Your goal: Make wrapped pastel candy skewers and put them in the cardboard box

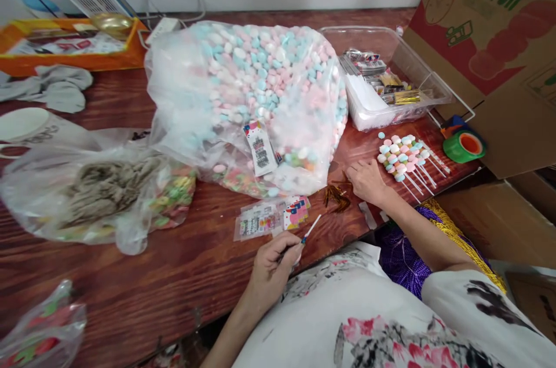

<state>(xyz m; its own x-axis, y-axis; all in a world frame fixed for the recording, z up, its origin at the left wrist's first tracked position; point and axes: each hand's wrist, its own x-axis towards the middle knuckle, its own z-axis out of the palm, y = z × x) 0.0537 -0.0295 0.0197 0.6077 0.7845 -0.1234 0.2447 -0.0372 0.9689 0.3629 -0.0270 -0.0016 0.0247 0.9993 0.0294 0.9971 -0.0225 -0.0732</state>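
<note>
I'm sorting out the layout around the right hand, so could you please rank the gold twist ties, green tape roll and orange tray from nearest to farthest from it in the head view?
From the right hand:
1. Gold twist ties, just to its left on the table.
2. Green tape roll, to its right near the cardboard box.
3. Orange tray, far left at the table's back.

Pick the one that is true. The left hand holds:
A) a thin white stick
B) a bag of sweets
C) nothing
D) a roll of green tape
A: the left hand pinches a thin white stick over the table edge, while the green tape lies far off by the cardboard box.
</note>
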